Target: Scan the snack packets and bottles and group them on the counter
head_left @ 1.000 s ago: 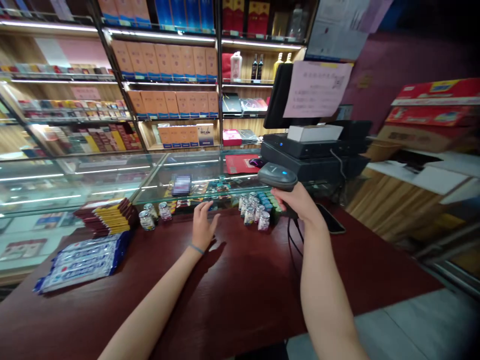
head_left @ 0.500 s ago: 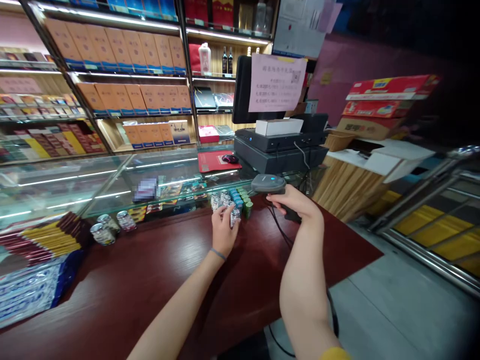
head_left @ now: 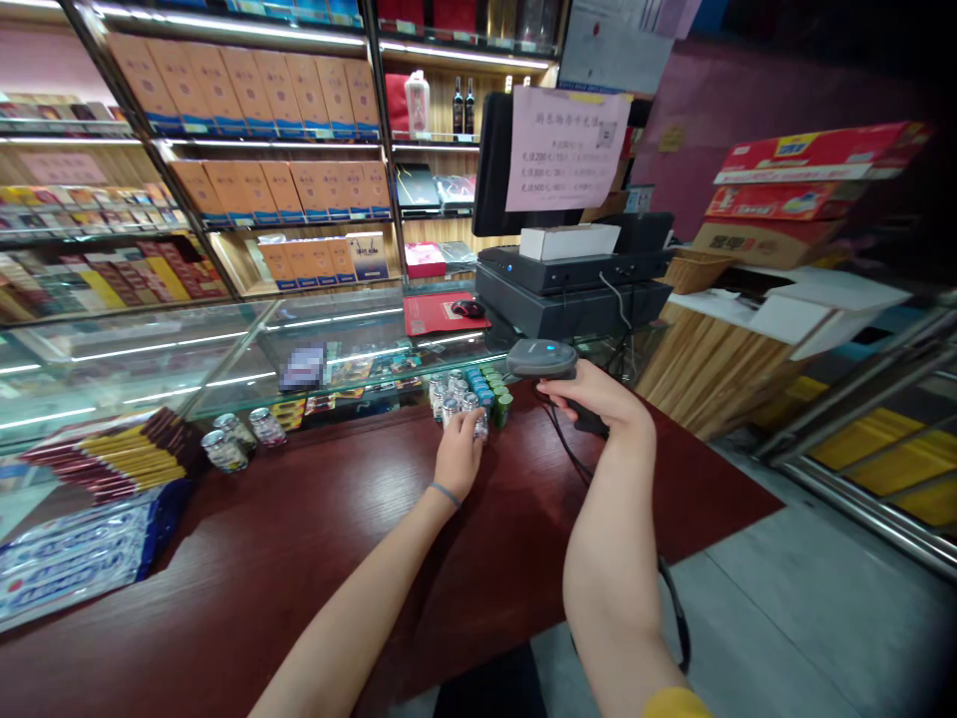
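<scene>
My right hand (head_left: pixel 590 394) is wrapped round the handle of a grey barcode scanner (head_left: pixel 539 357), whose head points left and shows a small blue light. My left hand (head_left: pixel 459 459) is closed on a small silver-lidded jar (head_left: pixel 481 427) at the front of a cluster; the fingers partly hide it. Around it stand more silver-lidded jars (head_left: pixel 437 392), then blue-lidded jars (head_left: pixel 478 383) and green-lidded jars (head_left: pixel 503 407) to the right. All stand close together on the dark red counter (head_left: pixel 359 519), below the scanner's head.
Several silver-lidded jars (head_left: pixel 224 451), a stack of maroon and yellow packets (head_left: pixel 124 454) and a blue-white package (head_left: pixel 82 553) lie at left. Behind are a monitor (head_left: pixel 494 165) with a pink notice and a mouse (head_left: pixel 468 309). The scanner's cable (head_left: pixel 568 449) trails over the counter.
The view has shifted slightly, so things sit a little further right. My left fingers have drawn together at the front jar. My right hand keeps its hold on the barcode scanner.
</scene>
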### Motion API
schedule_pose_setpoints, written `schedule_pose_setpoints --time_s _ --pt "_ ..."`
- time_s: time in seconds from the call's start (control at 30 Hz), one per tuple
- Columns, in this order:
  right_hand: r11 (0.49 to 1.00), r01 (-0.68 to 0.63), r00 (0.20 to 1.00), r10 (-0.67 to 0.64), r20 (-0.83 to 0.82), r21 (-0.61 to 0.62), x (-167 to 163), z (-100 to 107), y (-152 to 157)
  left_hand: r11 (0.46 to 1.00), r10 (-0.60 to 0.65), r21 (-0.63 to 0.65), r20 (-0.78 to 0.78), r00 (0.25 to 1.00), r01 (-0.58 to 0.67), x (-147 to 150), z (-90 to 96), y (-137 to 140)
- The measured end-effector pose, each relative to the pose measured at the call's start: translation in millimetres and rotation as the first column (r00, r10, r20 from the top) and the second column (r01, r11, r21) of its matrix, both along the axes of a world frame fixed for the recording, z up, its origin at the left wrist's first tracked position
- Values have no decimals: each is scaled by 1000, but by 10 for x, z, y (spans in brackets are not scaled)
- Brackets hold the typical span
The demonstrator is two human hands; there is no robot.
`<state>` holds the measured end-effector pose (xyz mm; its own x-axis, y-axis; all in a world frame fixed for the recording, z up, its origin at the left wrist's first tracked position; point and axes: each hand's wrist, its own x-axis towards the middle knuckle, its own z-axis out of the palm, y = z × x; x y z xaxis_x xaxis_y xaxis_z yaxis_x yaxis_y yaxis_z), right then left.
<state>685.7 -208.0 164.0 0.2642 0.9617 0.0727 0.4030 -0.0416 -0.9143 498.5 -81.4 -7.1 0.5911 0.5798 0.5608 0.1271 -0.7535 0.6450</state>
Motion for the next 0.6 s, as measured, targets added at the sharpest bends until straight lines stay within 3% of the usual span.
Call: schedule_pose_setpoints --time_s 0.2,0.37,0.6 --pt "1000 -23 998 23 55 9 -113 64 78 992 39 -127 125 991 -23 -218 90 28" --pt "998 -58 993 56 108 9 -335 163 211 953 82 -303 315 946 18 -624 227 233" --pt "994 -68 986 54 157 86 -810 191 503 797 67 -558 461 885 231 -1529 416 628"
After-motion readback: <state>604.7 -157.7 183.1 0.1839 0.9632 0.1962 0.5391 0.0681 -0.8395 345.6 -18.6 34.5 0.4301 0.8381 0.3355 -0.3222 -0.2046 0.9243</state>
